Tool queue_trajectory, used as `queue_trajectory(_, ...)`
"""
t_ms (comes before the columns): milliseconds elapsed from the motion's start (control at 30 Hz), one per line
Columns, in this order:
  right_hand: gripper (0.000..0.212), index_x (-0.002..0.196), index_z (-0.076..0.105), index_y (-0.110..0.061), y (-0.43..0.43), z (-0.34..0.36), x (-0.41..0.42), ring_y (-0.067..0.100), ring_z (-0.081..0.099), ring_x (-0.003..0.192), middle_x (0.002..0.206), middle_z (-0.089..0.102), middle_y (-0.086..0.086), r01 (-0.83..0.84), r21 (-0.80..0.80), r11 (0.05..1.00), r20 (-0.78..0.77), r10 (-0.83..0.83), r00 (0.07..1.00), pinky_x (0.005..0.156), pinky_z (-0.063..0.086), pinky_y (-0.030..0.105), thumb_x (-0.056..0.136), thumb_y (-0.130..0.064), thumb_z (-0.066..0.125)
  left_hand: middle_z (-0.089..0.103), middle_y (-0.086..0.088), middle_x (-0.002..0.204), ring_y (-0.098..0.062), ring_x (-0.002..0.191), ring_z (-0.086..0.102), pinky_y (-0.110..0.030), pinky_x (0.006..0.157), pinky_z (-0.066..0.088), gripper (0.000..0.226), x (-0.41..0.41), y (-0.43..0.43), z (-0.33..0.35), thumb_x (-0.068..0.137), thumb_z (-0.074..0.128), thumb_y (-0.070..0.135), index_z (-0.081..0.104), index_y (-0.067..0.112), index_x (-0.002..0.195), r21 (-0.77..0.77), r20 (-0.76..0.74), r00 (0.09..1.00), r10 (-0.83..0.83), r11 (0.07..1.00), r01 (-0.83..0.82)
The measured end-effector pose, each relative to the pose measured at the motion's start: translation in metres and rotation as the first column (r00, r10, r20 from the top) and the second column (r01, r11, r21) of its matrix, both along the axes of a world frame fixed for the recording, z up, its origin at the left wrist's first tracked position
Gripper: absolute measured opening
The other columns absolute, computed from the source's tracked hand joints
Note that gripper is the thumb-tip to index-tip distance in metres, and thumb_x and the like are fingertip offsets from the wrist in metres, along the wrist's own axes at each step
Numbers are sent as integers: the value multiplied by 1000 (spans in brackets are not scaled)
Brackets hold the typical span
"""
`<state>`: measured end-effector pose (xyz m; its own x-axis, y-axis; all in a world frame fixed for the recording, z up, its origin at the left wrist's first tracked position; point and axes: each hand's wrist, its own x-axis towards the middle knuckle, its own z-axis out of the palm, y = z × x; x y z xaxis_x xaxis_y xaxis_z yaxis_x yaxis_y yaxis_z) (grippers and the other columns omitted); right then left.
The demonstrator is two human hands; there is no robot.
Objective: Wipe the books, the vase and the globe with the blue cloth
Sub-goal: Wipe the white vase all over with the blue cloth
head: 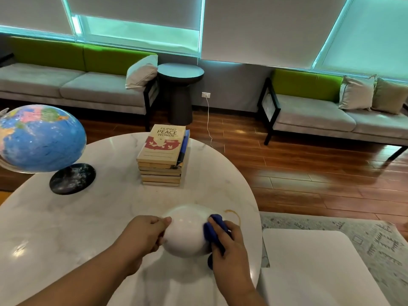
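The white round vase [185, 230] stands on the near part of the marble table [88, 217], directly between the two hands. The left hand [143, 234] grips its left side, with the fingers curled against the wall and the thumb lying over the upper curve. The right hand [229, 244] is closed round the bunched blue cloth [213, 228] and presses it against the vase's right side. The fingers wrap over the top of the cloth, and a fold of it hangs below the hand near the table edge. Both forearms reach in from the bottom of the view and meet at the vase. Just behind the right hand, a faint brown ring mark [236, 214] shows on the tabletop. The books [163, 155] lie in a stack towards the far edge of the table, well apart from the hands, and the top cover reads "Filipino Peace Women". The globe [42, 138] sits at the far left on a dark round base [72, 178], also well apart from the hands, with its sphere leaning out past the table's left rim. A second table [309, 261] with a white top lies to the right of the marble one, on a patterned rug [364, 239]. Beyond the wooden floor [287, 173] are two grey sofas with green backs, one on the left [77, 85] and one on the right [331, 120]. A dark round side table [180, 72] stands between them.
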<state>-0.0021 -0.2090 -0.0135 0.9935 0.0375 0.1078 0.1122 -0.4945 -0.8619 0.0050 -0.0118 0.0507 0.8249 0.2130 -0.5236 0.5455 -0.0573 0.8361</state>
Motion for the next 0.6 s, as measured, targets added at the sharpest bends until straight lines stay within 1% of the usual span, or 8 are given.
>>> queue_trajectory(100,48,127,52,-49,15,14,2,-6,36,114,127,34,-35,-163,-195,967,185,200,962,108,28,13,89,-19,52,50,-9,59,-13,47,47,-19,42,43,19,1,-8,5,93,60,11,61,-5,82,-215,-119,979,164,958,-187)
queue_trajectory(200,50,126,51,-45,10,3,-2,12,41,102,131,43,-15,-228,-481,847,370,432,822,93,42,18,80,-25,48,52,-9,63,-13,45,48,-13,36,43,15,1,-13,7,92,60,8,58,-1,80,-331,-232,928,291,873,-357)
queue_trajectory(267,53,125,51,-52,-2,-11,0,11,43,104,132,40,-21,-228,-422,878,370,396,840,97,38,14,82,-23,52,50,-7,60,-9,35,46,-11,35,40,17,1,-12,7,94,57,8,56,1,79,-378,-276,909,314,834,-403)
queue_trajectory(300,57,126,50,-56,-7,-17,1,8,43,110,132,36,-30,-199,-318,927,327,304,895,101,30,8,83,-19,56,49,-6,59,-8,32,44,-10,35,39,18,1,-10,7,95,56,9,56,2,79,-395,-294,902,317,819,-417)
queue_trajectory(367,55,126,55,-46,-16,-25,4,5,41,118,125,34,-44,-100,-103,990,116,112,987,102,22,2,87,-8,60,49,-5,54,-8,29,42,-10,34,38,19,0,-7,6,96,54,10,55,3,78,-422,-329,887,324,790,-445)
queue_trajectory(400,51,125,56,-42,-17,-28,4,5,41,120,122,37,-44,-74,-70,995,48,78,996,103,23,2,89,-7,60,49,-4,51,-8,28,42,-10,34,38,20,-1,-5,5,97,54,11,54,3,78,-436,-343,881,324,776,-455)
queue_trajectory(500,44,127,51,-48,-3,-23,-3,5,37,122,130,36,-27,-137,-197,971,158,169,973,107,18,4,89,-26,55,48,-5,50,-8,28,42,-12,32,38,19,-2,-4,1,97,54,11,54,2,80,-452,-368,872,324,757,-472)
queue_trajectory(600,37,124,54,-43,17,-17,-9,18,50,100,129,47,-11,-209,-405,890,367,368,854,94,42,17,89,-31,52,47,-6,52,-8,28,42,-12,32,39,20,-3,-4,-3,97,54,13,52,2,81,-443,-378,867,324,759,-477)
